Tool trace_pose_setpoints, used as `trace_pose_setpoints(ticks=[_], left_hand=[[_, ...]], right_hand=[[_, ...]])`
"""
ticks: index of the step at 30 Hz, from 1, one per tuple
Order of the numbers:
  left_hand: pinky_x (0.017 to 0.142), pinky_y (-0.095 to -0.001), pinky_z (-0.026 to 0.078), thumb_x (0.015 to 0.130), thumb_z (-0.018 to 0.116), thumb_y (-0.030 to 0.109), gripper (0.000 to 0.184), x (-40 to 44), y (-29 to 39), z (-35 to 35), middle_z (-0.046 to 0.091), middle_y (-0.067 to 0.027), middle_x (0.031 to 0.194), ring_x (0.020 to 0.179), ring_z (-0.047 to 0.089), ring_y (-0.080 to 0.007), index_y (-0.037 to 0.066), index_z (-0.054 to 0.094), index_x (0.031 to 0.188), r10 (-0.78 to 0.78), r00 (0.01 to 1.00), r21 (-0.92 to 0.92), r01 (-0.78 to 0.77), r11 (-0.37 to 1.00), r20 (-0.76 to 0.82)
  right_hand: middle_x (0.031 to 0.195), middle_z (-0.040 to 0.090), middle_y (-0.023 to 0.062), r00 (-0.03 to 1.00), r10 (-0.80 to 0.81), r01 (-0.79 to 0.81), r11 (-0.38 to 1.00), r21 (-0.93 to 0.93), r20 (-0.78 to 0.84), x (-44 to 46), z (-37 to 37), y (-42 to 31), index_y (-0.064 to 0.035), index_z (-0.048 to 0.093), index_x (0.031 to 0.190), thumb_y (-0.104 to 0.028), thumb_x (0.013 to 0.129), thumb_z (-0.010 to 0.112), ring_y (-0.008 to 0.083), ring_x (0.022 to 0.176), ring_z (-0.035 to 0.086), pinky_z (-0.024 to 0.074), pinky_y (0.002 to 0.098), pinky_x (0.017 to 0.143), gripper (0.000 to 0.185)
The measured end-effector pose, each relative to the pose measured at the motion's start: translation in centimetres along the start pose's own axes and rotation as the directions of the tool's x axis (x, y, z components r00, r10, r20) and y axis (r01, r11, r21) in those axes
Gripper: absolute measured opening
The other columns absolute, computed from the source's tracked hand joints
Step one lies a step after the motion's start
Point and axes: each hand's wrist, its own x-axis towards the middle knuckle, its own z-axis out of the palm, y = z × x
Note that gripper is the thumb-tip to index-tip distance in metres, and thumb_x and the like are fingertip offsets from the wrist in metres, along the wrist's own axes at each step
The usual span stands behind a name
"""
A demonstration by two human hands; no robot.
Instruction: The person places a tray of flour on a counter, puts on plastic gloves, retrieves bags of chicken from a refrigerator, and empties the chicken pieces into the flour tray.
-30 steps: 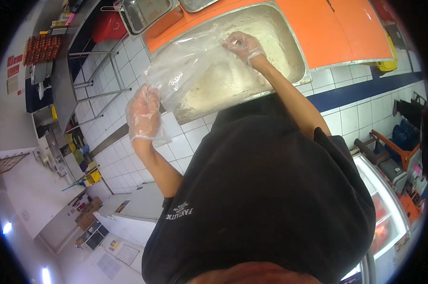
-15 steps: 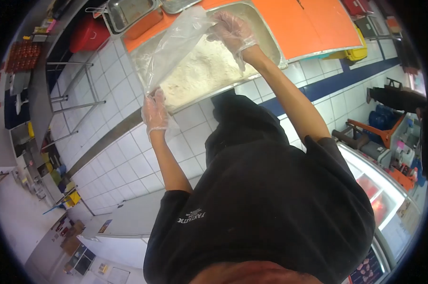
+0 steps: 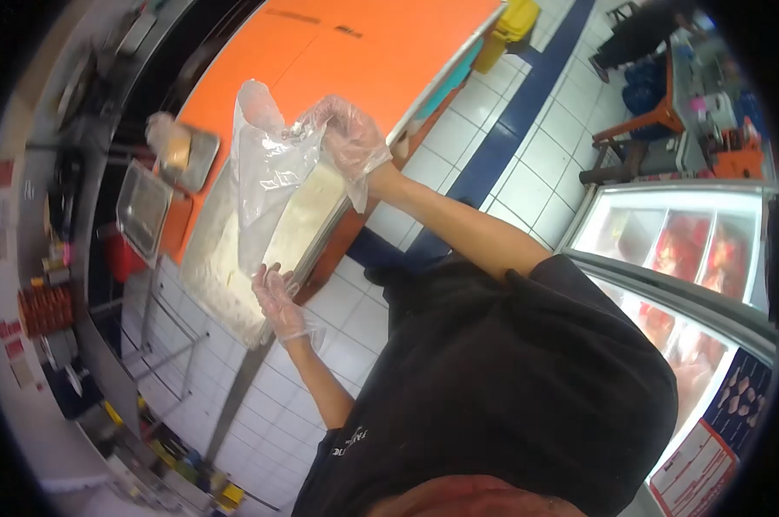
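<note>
1. One orange table stretches out in front of the person I'm watching
2. Metal tray at one end of it, holding white powder
3. Clear plastic bag stretched between both hands, over the tray
4. Right hand, gloved, pinching the bag by its wide end
5. Left hand, gloved too, fingertips closed on the narrow end

Orange counter: metal basin of white powder at one end, two smaller metal pans just beside it.
</note>
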Motion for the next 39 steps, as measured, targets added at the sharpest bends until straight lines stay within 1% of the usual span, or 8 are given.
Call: trace_pose_setpoints(ticks=[4, 12, 22, 26, 28, 32, 37, 39], left_hand=[[0.095, -0.0423, 0.053, 0.108, 0.055, 0.036, 0.054, 1.4, 3.8, 11.0, 0.062, -0.0157, 0.137, 0.113, 0.067, -0.0284, 0.005, 0.043, 0.150, 0.076, 0.994, -0.032, -0.074, 0.997, 0.080], [0.085, -0.0372, 0.051, 0.104, 0.059, 0.038, 0.051, -0.5, 12.4, 41.3, 0.063, -0.0109, 0.128, 0.105, 0.065, -0.0239, 0.006, 0.048, 0.142, 0.056, 0.960, -0.132, -0.020, 0.991, 0.276], [0.089, -0.0370, 0.051, 0.107, 0.056, 0.038, 0.050, 2.2, 15.5, 74.3, 0.064, -0.0122, 0.132, 0.111, 0.065, -0.0232, 0.005, 0.052, 0.144, 0.046, 0.716, 0.045, -0.108, 0.993, 0.697], [0.087, -0.0361, 0.052, 0.106, 0.055, 0.040, 0.052, 7.5, 16.9, 90.8, 0.068, -0.0113, 0.126, 0.103, 0.067, -0.0209, 0.001, 0.056, 0.140, 0.059, 0.624, 0.092, -0.206, 0.974, 0.779], [0.087, -0.0366, 0.053, 0.105, 0.056, 0.039, 0.051, 11.2, 18.0, 101.6, 0.069, -0.0129, 0.124, 0.103, 0.069, -0.0223, 0.001, 0.058, 0.138, 0.050, 0.589, 0.100, -0.219, 0.971, 0.807], [0.108, -0.0427, 0.047, 0.106, 0.041, 0.037, 0.049, 22.9, 15.9, 125.0, 0.065, -0.0188, 0.135, 0.123, 0.064, -0.0328, 0.008, 0.059, 0.141, 0.151, 0.323, 0.163, -0.764, 0.625, 0.934], [0.120, -0.0448, 0.039, 0.107, 0.037, 0.032, 0.051, 36.8, 10.5, 152.4, 0.056, -0.0142, 0.152, 0.139, 0.053, -0.0327, 0.010, 0.052, 0.149, 0.154, 0.312, 0.252, -0.914, 0.316, 0.938], [0.119, -0.0457, 0.040, 0.107, 0.037, 0.031, 0.051, 39.1, 11.1, 157.1, 0.054, -0.0130, 0.155, 0.140, 0.053, -0.0325, 0.010, 0.051, 0.151, 0.136, 0.302, 0.265, -0.935, 0.237, 0.944]], right_hand=[[0.100, 0.068, 0.0083, 0.987, 0.066, -0.030, 0.970, 0.241, -0.146, 2.1, -13.1, -6.3, -0.0049, 0.056, 0.098, 0.013, 0.093, 0.048, 0.0201, 0.101, 0.069, 0.0559, 0.0349, 0.091, 0.021], [0.099, 0.069, 0.0040, 0.794, -0.274, 0.048, 0.919, -0.392, -0.544, 2.5, -43.6, -20.1, -0.0081, 0.061, 0.101, -0.012, 0.101, 0.059, 0.0131, 0.092, 0.062, 0.0520, 0.0301, 0.085, 0.004], [0.104, 0.071, 0.0059, 0.310, -0.446, -0.109, 0.861, -0.497, -0.840, 3.4, -72.0, -22.5, -0.0060, 0.067, 0.101, -0.019, 0.096, 0.066, 0.0152, 0.093, 0.062, 0.0513, 0.0308, 0.084, 0.014], [0.102, 0.068, 0.0032, 0.288, -0.465, -0.033, 0.869, -0.494, -0.837, 7.1, -83.6, -19.6, -0.0073, 0.066, 0.107, -0.016, 0.098, 0.067, 0.0092, 0.092, 0.061, 0.0490, 0.0229, 0.081, 0.012], [0.104, 0.069, 0.0052, 0.147, -0.535, -0.440, 0.718, -0.539, -0.832, 10.1, -89.9, -18.6, -0.0078, 0.064, 0.109, -0.014, 0.099, 0.067, 0.0106, 0.092, 0.063, 0.0501, 0.0235, 0.081, 0.012], [0.102, 0.071, 0.0073, 0.134, -0.377, -0.211, 0.893, -0.398, -0.916, 21.9, -98.2, -18.4, -0.0077, 0.065, 0.102, -0.012, 0.096, 0.066, 0.0133, 0.091, 0.062, 0.0498, 0.0258, 0.080, 0.007], [0.108, 0.067, 0.0160, 0.331, -0.449, 0.144, 0.893, -0.425, -0.830, 33.3, -112.1, -16.3, -0.0081, 0.057, 0.107, -0.014, 0.098, 0.070, 0.0211, 0.095, 0.065, 0.0544, 0.0308, 0.084, 0.017], [0.112, 0.066, 0.0194, 0.269, -0.409, 0.080, 0.912, -0.403, -0.872, 38.8, -113.7, -16.8, -0.0072, 0.055, 0.105, -0.014, 0.099, 0.069, 0.0234, 0.097, 0.066, 0.0557, 0.0335, 0.087, 0.016]])
